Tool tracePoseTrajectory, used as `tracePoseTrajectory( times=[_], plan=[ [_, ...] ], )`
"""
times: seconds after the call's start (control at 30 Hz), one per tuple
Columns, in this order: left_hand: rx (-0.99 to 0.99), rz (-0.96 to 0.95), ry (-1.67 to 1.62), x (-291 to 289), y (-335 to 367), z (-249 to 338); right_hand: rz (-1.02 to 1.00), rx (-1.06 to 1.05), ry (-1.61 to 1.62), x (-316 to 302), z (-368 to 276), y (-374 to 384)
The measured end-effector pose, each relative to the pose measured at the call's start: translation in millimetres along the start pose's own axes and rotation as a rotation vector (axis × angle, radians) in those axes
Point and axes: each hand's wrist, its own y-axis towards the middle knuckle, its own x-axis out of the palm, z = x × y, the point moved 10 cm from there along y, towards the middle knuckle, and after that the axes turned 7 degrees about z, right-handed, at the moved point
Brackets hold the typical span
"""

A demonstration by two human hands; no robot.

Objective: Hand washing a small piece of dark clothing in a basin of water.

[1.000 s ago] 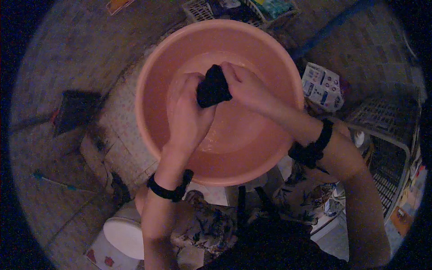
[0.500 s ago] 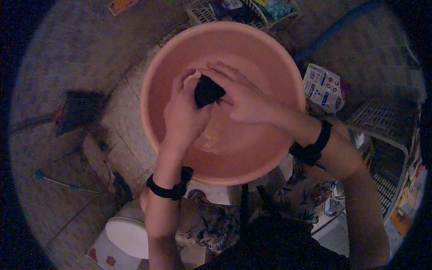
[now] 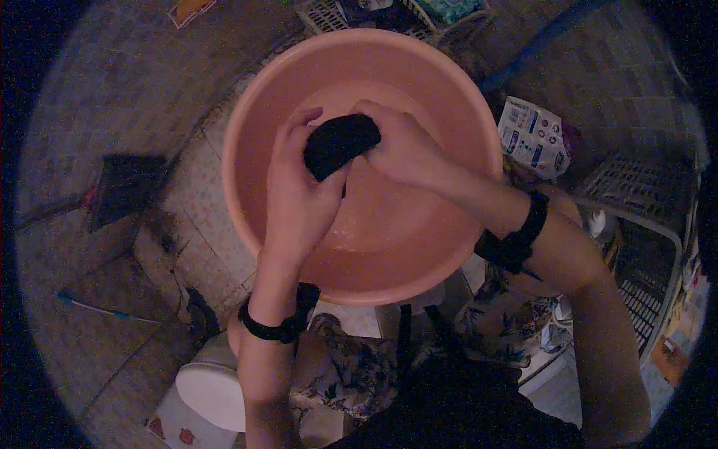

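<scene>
A small black cloth (image 3: pixel 341 146), folded into a rounded wad, is held between both hands over a large round pink basin (image 3: pixel 389 275). My left hand (image 3: pixel 299 183) grips its left side, with the thumb beneath and the fingers behind it. At its right end my right hand (image 3: pixel 404 146) is closed on the fabric, its fingertips partly hidden. Glints show low inside the basin, below the hands, like light on shallow water. Whether the cloth is a sock or another garment cannot be made out in the dim light.
Right of the basin lies a white printed package (image 3: pixel 535 135), near a plastic crate (image 3: pixel 636 254). White baskets (image 3: pixel 321 16) stand beyond the far rim. A blue hose (image 3: pixel 538 52) runs at upper right. A dark dustpan (image 3: pixel 127 187) and a white stool-like lid (image 3: pixel 212 393) are on the left.
The black cloth has spread wider between my hands, showing a longer rounded face. My right hand has turned and curled more tightly at its right end. The view has shifted slightly.
</scene>
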Motion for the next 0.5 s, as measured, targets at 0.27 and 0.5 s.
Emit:
tracePoseTrajectory(
  times=[0.27,0.5],
  plan=[
    [0.002,-0.132,-0.17,25.9,5.7,-1.7,0.134,-0.098,0.072,-25.0,-10.0,10.1],
    [-0.039,-0.184,-0.051,22.1,-2.7,-28.5,0.101,-0.187,0.342,-8.5,-28.6,8.9]
  ],
)
